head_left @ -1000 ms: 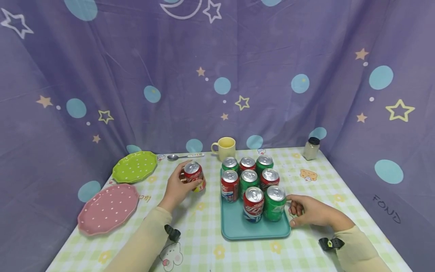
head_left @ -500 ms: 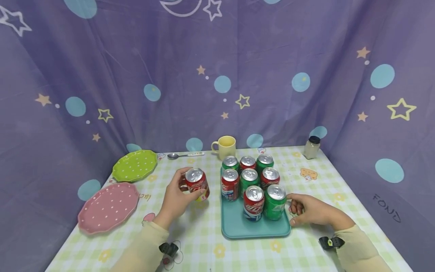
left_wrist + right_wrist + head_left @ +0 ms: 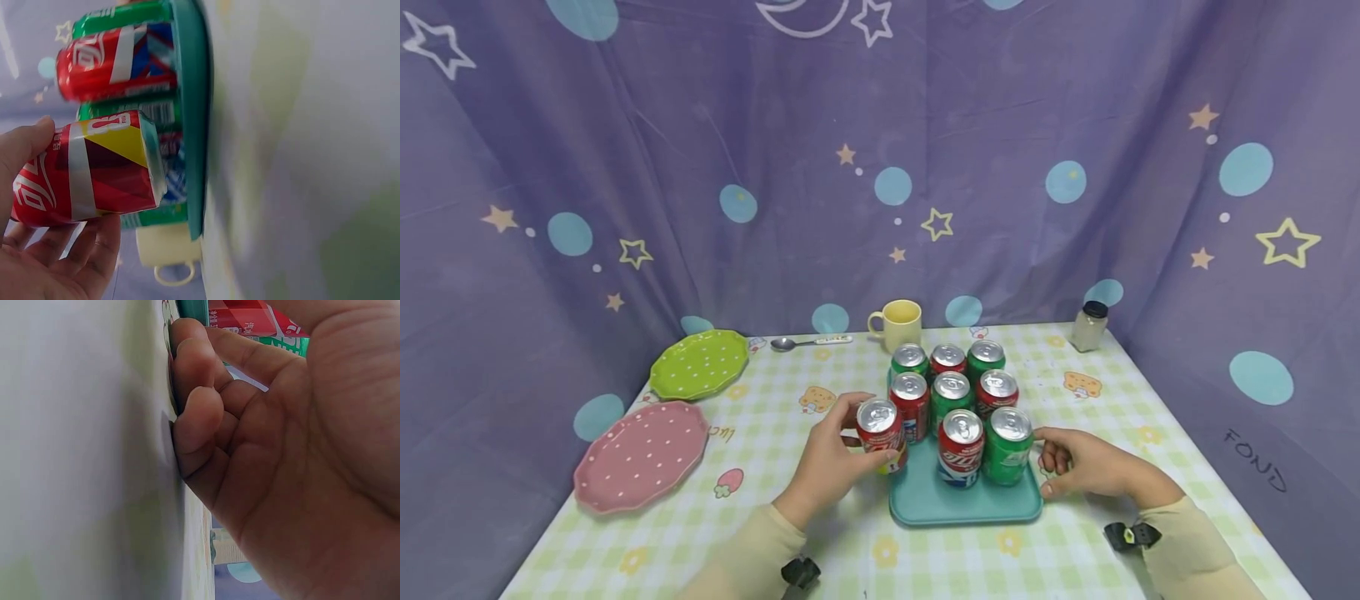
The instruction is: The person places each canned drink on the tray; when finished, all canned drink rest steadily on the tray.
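Note:
My left hand (image 3: 831,462) grips a red soda can (image 3: 877,435) round its side, at the left edge of a teal tray (image 3: 966,507). The left wrist view shows the can's yellow and white pattern (image 3: 87,169) and its base, held apart from the tray's side. Several red and green cans stand upright on the tray, among them a red can (image 3: 960,454) and a green can (image 3: 1007,458) in the front row. Beside the tray's right rim rests my right hand (image 3: 1086,468), fingers loosely curled on the cloth, index fingertip and thumb right at the rim.
Behind the tray stands a yellow mug (image 3: 901,325), with a spoon (image 3: 808,342) to its left. A green dotted plate (image 3: 700,365) and a pink dotted plate (image 3: 643,457) lie along the left edge. A black-lidded jar (image 3: 1088,329) is at the back right.
My left hand has carried the red can rightward and nearer to me, from the cloth left of the tray to over its left edge. The right hand and tray have stayed put.

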### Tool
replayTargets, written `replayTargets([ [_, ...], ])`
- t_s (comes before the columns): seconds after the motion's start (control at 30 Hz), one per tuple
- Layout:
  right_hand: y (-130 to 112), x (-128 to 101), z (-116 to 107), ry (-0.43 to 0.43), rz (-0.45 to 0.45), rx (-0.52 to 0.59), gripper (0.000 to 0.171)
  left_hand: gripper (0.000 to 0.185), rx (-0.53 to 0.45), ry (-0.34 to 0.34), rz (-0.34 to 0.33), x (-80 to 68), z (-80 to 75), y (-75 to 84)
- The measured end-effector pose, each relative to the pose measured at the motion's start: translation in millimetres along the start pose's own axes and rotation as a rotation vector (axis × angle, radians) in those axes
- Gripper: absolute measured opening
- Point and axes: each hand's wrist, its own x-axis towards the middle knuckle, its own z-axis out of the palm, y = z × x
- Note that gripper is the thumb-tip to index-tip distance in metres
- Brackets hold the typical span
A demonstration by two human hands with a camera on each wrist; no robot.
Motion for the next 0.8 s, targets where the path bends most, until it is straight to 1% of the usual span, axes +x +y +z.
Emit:
replayTargets([
  [0.2, 0, 0, 0, 0.000, -0.010, 0.003, 0.062, 0.071, 0.000, -0.043, -0.008, 1.0, 19.1, 1.2],
  [0.37, 1, 0, 0, -0.002, -0.003, 0.003, 0.063, 0.071, 0.011, -0.062, 0.002, 3.1, 30.2, 0.7],
  [0.63, 4, 1, 0, -0.005, 0.004, 0.003, 0.067, 0.073, 0.022, -0.068, -0.020, 3.8, 39.3, 4.4],
  [0.8, 3, 0, 0, 0.000, -0.002, -0.007, 0.065, 0.073, 0.036, -0.061, -0.011, 4.0, 41.9, 5.7],
])
